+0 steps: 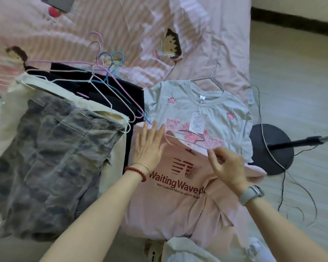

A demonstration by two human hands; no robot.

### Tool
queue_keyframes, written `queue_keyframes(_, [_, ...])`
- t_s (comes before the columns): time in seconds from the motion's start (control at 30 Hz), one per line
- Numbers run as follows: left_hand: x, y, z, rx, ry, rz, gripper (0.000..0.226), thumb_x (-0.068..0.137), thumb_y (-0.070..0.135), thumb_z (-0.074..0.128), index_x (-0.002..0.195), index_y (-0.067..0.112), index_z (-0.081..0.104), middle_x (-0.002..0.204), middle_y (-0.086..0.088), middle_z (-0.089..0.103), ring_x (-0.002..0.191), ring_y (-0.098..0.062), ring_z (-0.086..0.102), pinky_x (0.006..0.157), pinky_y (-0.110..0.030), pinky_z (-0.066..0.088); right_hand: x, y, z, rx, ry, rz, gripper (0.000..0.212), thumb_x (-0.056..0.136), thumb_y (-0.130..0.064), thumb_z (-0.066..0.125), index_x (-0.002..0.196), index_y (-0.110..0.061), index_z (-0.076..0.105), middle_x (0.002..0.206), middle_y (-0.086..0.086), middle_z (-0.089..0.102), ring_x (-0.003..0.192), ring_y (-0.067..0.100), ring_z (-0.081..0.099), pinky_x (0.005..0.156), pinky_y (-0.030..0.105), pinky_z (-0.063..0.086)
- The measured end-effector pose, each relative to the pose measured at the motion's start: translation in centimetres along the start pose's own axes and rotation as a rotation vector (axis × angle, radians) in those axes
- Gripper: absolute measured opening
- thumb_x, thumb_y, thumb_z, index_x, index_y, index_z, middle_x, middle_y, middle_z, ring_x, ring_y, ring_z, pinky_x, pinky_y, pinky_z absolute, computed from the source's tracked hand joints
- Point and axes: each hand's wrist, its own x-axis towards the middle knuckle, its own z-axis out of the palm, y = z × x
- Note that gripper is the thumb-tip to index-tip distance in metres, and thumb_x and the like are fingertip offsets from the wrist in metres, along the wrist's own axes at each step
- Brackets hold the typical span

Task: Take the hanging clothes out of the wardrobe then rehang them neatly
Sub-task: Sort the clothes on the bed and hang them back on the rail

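While under both hands (187,159), pink "Waiting Wave" T-shirt (170,205), red print.

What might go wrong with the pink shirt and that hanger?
The right hand pinches the hanger at one end only, while the left hand lies flat on the pink shirt. The hanger might tilt and stretch the collar. Its hook lies on the grey shirt and may snag its tag.
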Motion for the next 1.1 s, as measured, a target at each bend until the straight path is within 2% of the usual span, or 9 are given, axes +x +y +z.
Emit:
queue_keyframes(0.1, [-1.6,0.0,-2.6,-0.027,0.013,-0.022,0.036,0.100,0.029,0.030,0.130,0.021,0.047,0.137,-0.001,0.047,0.137,-0.020,0.027,0.114,-0.043,0.004,1.1,-2.1,-2.5,-0.004,-0.008,-0.118,0.042,0.084,-0.040,0.046,0.056,-0.011,0.058,0.047,-0.007,0.043,0.042,0.012,0.042,0.043,0.025,0.033])
queue_keyframes(0.2, [-5.9,-0.9,-5.2,-0.172,-0.013,-0.056,0.038,0.099,0.035,0.026,0.117,0.017,0.055,0.117,-0.006,0.059,0.110,-0.031,0.052,0.096,-0.041,0.037,1.3,-4.4,-3.7,0.028,-0.064,-0.185,0.043,0.084,-0.043,0.044,0.059,-0.011,0.059,0.050,-0.010,0.041,0.043,0.014,0.042,0.043,0.024,0.033])
queue_keyframes(0.33, [-15.0,-3.6,-7.5,-0.297,0.059,-0.203,0.027,0.098,0.030,0.038,0.105,0.014,0.057,0.101,-0.011,0.064,0.094,-0.035,0.057,0.068,-0.034,0.037,0.0,-9.3,-2.8,0.079,-0.225,-0.336,0.039,0.083,-0.045,0.043,0.067,-0.014,0.062,0.057,-0.001,0.054,0.051,0.017,0.049,0.049,0.028,0.038])
queue_keyframes(0.47, [-25.9,-7.7,-8.0,-0.463,0.165,-0.448,0.020,0.093,0.037,0.045,0.089,0.026,0.061,0.091,-0.005,0.068,0.090,-0.030,0.059,0.075,-0.036,0.045,-3.4,-16.5,0.2,0.086,-0.446,-0.552,0.039,0.085,-0.041,0.040,0.073,-0.013,0.063,0.062,-0.001,0.057,0.054,0.017,0.052,0.051,0.030,0.042])
queue_keyframes(0.63, [-41.0,-12.3,-7.2,-0.592,0.343,-0.720,0.019,0.083,0.049,0.044,0.066,0.043,0.052,0.058,0.012,0.055,0.063,-0.020,0.049,0.067,-0.036,0.044,-10.7,-26.3,5.3,0.084,-0.767,-0.825,0.029,0.086,-0.031,0.044,0.087,-0.012,0.066,0.066,0.003,0.066,0.057,0.021,0.058,0.055,0.033,0.048])
queue_keyframes(0.83, [-57.3,-13.5,-4.7,-0.574,0.628,-1.072,0.025,0.085,0.049,0.043,0.069,0.033,0.053,0.064,0.014,0.055,0.075,-0.017,0.058,0.063,-0.026,0.040,-21.3,-36.8,10.0,0.151,-1.065,-1.068,0.037,0.085,-0.038,0.040,0.103,-0.017,0.064,0.089,-0.001,0.069,0.082,0.025,0.063,0.071,0.035,0.048])
queue_keyframes(0.93, [-65.4,-12.7,-3.0,-0.575,0.829,-1.269,0.039,0.076,0.057,0.037,0.078,0.025,0.060,0.077,0.000,0.067,0.081,-0.026,0.062,0.069,-0.033,0.043,-26.9,-41.0,11.8,0.078,-1.133,-1.249,0.031,0.091,-0.042,0.043,0.105,-0.019,0.058,0.091,0.005,0.068,0.087,0.030,0.062,0.072,0.035,0.044])
queue_keyframes(1.0, [-70.2,-12.1,-1.7,-0.552,0.938,-1.412,0.037,0.085,0.049,0.045,0.089,0.019,0.065,0.092,-0.013,0.069,0.088,-0.032,0.062,0.072,-0.034,0.041,-30.5,-43.6,12.7,0.020,-1.142,-1.376,0.029,0.094,-0.040,0.043,0.107,-0.017,0.055,0.095,0.008,0.067,0.090,0.034,0.060,0.070,0.035,0.041])
queue_keyframes(1.1, [-76.0,-11.3,-0.2,-0.483,1.061,-1.552,0.031,0.094,0.029,0.051,0.099,0.002,0.065,0.093,-0.022,0.068,0.088,-0.039,0.061,0.068,-0.033,0.037,-35.9,-48.0,12.9,0.036,-1.204,-1.543,0.028,0.095,-0.038,0.042,0.100,-0.013,0.055,0.094,0.010,0.067,0.091,0.036,0.059,0.066,0.033,0.036])
